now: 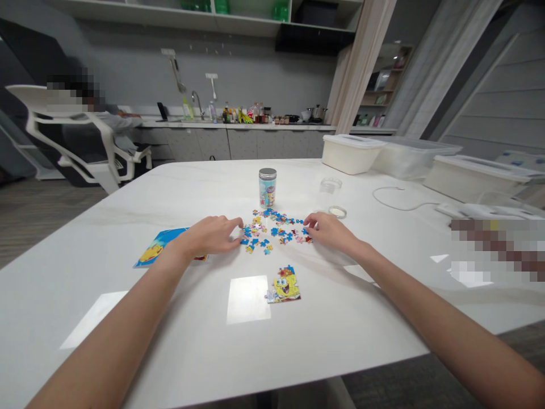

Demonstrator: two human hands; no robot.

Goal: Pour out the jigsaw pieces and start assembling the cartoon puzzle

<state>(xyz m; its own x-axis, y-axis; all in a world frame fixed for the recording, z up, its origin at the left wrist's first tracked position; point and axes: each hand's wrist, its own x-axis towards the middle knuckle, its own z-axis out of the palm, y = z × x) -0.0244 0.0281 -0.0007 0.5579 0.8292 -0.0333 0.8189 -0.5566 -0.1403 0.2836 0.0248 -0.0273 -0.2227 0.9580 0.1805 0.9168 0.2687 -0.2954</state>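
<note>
Small jigsaw pieces (276, 232), many of them blue, lie scattered in a loose group on the white table. At the group's left edge is my left hand (215, 234), its thumb and index finger apart beside several pieces. My right hand (328, 229) reaches the right edge, fingers curved and a little apart, with a blue piece (305, 231) by the fingertips. Closer to me lies a joined puzzle section (285, 285) showing a yellow cartoon face. Partly under my left wrist and forearm is a blue and yellow picture sheet (155, 249).
Behind the pieces stands a printed can with a metal lid (267, 187). A clear jar (328, 193) and a round lid (338, 212) are to its right. Storage boxes (353, 154) and a white cable (398, 200) occupy the right side. A person (121, 128) sits at far left.
</note>
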